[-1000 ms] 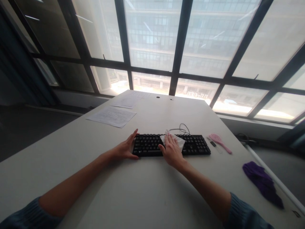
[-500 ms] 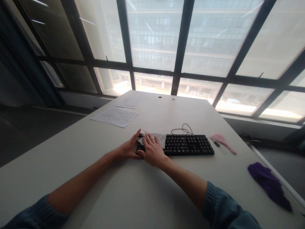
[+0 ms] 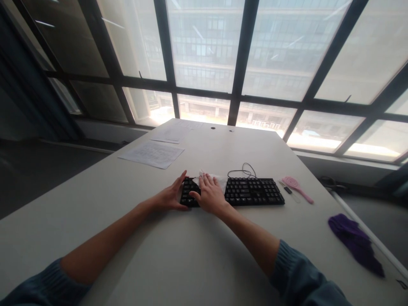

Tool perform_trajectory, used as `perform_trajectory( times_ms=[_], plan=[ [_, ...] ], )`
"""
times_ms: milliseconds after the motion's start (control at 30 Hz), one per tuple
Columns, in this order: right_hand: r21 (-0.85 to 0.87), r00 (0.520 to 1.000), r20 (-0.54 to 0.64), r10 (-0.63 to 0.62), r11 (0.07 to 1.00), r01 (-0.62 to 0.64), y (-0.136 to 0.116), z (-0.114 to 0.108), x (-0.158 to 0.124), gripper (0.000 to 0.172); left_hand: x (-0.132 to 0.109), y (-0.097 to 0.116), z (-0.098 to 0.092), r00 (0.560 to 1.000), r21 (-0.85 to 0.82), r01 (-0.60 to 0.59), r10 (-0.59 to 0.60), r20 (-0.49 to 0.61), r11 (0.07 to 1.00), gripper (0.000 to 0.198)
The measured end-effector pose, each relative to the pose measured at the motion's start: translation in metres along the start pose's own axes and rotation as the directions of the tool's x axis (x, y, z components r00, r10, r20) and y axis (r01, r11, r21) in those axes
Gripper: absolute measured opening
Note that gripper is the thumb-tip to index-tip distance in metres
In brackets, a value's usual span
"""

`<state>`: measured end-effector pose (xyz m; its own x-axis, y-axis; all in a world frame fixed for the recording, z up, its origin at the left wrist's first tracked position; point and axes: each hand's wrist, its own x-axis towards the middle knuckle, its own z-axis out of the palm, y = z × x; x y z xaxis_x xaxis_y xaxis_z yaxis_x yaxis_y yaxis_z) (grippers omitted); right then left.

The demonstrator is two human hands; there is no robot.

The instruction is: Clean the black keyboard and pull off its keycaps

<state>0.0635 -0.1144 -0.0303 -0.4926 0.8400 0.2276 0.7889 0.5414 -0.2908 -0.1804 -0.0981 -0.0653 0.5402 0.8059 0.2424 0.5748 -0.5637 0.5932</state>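
Observation:
A black keyboard (image 3: 255,192) lies flat on the white table. At its left end is my left hand (image 3: 170,196), thumb on the near edge and fingers on the far edge, gripping it across its depth. My right hand (image 3: 210,195) lies palm down over the left part of the keys, fingers stretched out. Under those fingers is a thin white sheet, like a tissue or wipe (image 3: 222,182), partly hidden by the hand. The left-end keys show between the two hands.
Behind the keyboard its thin cable (image 3: 244,171) is looped. To its right lie a pink hairbrush (image 3: 298,189) and a small dark item with a thin loop (image 3: 288,190). A purple cloth (image 3: 355,244) rests near the right edge. Printed papers (image 3: 153,154) lie far left.
My right hand has slid a little to the right along the keys, carrying the white sheet with it and uncovering keys at the left end. My left hand stays at the keyboard's end.

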Motion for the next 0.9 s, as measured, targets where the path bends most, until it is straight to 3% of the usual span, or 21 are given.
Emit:
perform_trajectory(
  times_ms=[333, 567, 900],
  plan=[
    [-0.034, 0.986, -0.05, 0.156, 0.987, -0.158, 0.024, -0.003, -0.011, 0.086, 0.0, -0.001, 0.002, 1.0, 0.016, -0.009, 0.009, 0.003, 1.0, 0.145],
    [0.018, 0.978, -0.064, 0.198, 0.98, -0.197, 0.025, -0.004, -0.013, 0.086, 0.0, 0.0, 0.002, 1.0, -0.001, 0.006, -0.006, 0.002, 1.0, 0.144],
    [0.038, 1.0, -0.014, 0.023, 0.999, -0.022, -0.005, 0.004, 0.003, 0.078, 0.0, 0.002, 0.0, 0.999, -0.001, 0.03, -0.03, 0.015, 1.0, 0.145]
  ],
)
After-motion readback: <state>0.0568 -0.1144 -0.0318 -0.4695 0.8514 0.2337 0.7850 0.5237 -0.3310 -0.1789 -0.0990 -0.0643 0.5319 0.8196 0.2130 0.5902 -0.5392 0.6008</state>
